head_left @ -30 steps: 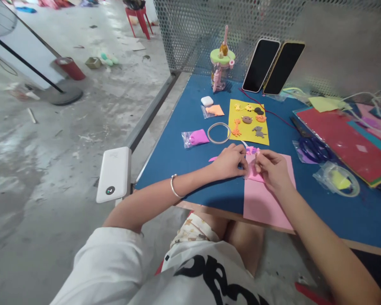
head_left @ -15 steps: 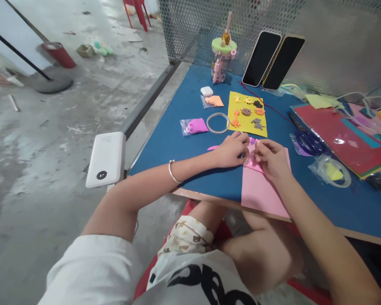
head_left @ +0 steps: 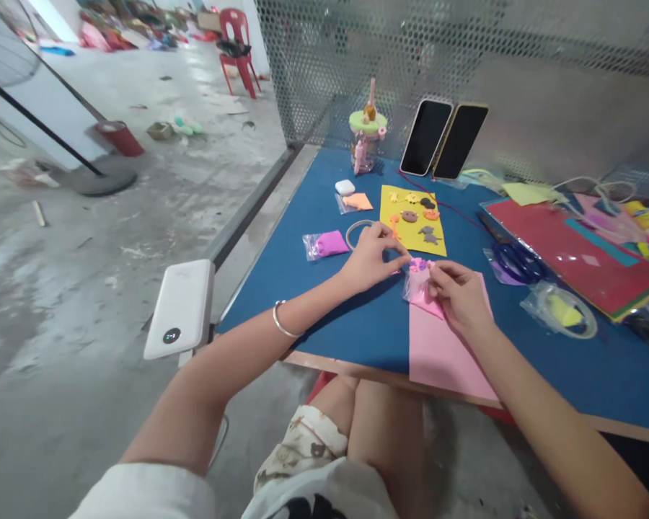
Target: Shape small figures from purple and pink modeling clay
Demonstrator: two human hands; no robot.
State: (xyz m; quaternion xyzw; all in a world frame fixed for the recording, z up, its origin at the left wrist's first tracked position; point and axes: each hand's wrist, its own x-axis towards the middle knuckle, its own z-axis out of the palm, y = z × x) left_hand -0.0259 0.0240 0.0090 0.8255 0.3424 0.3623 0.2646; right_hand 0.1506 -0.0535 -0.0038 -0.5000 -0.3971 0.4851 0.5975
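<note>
My right hand (head_left: pixel 457 292) pinches the side of a small clear plastic bag (head_left: pixel 422 292) with pink clay in it. The bag lies over the top of a pink sheet (head_left: pixel 446 353), and small purple and pink bits (head_left: pixel 420 264) show at its top edge. My left hand (head_left: pixel 373 257) is just left of the bag, with its thumb and forefinger apart and their tips close to the bag's upper corner. Behind that hand, a ring-shaped band (head_left: pixel 355 232) is partly hidden. A yellow sheet (head_left: pixel 411 240) bearing several small clay animal figures lies beyond both hands.
Left on the blue table are a bag of magenta clay (head_left: pixel 329 244), an orange packet (head_left: pixel 358 202) and a white case (head_left: pixel 345 187). A lidded cup (head_left: pixel 365 148) and two phones (head_left: pixel 426 137) stand behind. Scissors (head_left: pixel 519 261) and a red folder (head_left: pixel 567 245) lie right.
My left hand has drawn back left from the bag, and its fingers have parted. More of the bag shows now. The head view has tilted up. My right hand keeps its pinch.
</note>
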